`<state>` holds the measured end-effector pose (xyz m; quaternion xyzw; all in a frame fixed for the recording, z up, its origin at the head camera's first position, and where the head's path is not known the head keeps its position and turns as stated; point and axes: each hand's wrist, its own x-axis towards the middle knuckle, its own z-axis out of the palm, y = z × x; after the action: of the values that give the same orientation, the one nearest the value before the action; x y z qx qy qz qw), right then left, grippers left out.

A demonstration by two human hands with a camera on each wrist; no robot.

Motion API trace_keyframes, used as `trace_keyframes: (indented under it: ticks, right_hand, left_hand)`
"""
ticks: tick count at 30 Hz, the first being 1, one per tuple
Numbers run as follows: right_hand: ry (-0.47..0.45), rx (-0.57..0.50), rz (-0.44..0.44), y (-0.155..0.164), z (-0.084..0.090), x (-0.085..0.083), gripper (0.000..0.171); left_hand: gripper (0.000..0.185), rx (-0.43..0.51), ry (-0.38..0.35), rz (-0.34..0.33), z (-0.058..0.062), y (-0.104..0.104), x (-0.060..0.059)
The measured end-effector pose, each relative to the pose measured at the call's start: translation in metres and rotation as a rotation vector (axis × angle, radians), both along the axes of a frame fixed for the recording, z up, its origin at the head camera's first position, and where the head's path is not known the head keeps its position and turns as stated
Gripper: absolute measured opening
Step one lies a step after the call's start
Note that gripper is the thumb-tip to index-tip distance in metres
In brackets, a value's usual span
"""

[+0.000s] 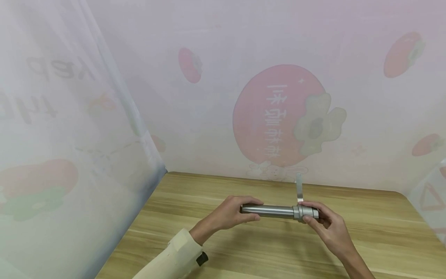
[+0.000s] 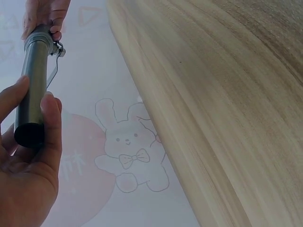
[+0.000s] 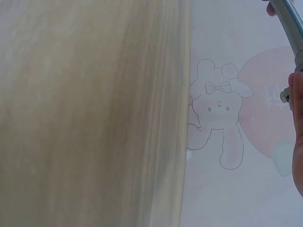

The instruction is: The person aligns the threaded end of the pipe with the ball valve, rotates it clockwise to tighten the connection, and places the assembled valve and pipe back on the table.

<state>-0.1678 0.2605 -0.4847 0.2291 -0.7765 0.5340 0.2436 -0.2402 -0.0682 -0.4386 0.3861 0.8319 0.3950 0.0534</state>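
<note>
Head view: a metal tube (image 1: 268, 210) is held level above the wooden table (image 1: 383, 240), slightly right of centre and toward the far edge, not touching the tabletop. Its left end is gripped by the left hand (image 1: 228, 214), fingers curled over the top and thumb underneath. Its thicker right end, a collar (image 1: 306, 212), is pinched by the right hand (image 1: 327, 226), fingertips wrapped around it. A thin flat metal lever (image 1: 299, 187) is seen standing upright from the collar, pointing toward the far wall. A cream sleeve (image 1: 174, 257) with a dark cuff tab is worn on the left arm; the right forearm is bare. The table is enclosed on the left and far sides by a pale printed backdrop (image 1: 275, 116) with a large red fruit, a flower and mirrored characters. In the left wrist view the tube's dark open end (image 2: 29, 132) is shown nearest the camera, clasped between thumb and fingers, and the right hand's fingers are seen at the far end by the lever's hinge. In the right wrist view only a short stretch of the tube (image 3: 293, 23) and the edge of the right hand are caught at the right border; a rabbit drawing (image 3: 218, 111) on the backdrop fills the middle.
</note>
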Motion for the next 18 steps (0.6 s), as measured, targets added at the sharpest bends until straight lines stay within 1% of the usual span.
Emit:
trace_keyframes:
  ticks: [8, 18]
  right_hand:
    - [0.002, 0.006, -0.006, 0.0005, -0.0007, -0.0002, 0.044]
    - [-0.003, 0.011, -0.005, 0.0004, -0.0006, -0.0005, 0.044]
  left_hand:
    - [0.037, 0.016, -0.010, -0.013, -0.0004, -0.0010, 0.0002]
    - [0.039, 0.010, -0.057, -0.012, -0.0002, -0.0017, 0.0010]
